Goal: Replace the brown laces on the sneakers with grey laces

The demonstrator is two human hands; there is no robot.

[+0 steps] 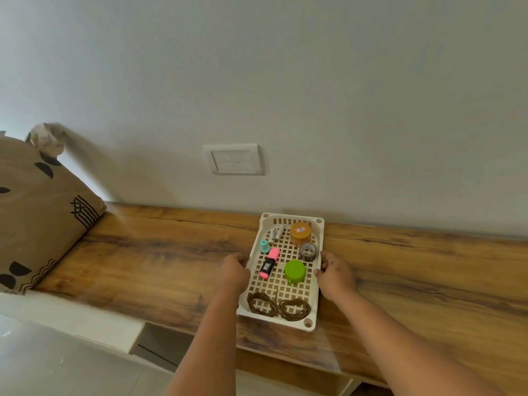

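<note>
Both hands grip the long sides of a cream perforated tray (311, 321) on the wooden counter (143, 252): left hand (235, 271), right hand (335, 274), fingers curled over the rims. Two coiled brown laces (278, 305) lie side by side at its near end (highlighter (269, 264) print unreadable). Tray runs lengthwise toward the wall.

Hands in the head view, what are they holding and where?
Both hands, left and right, grip the white perforated tray by its long side rims.
</note>
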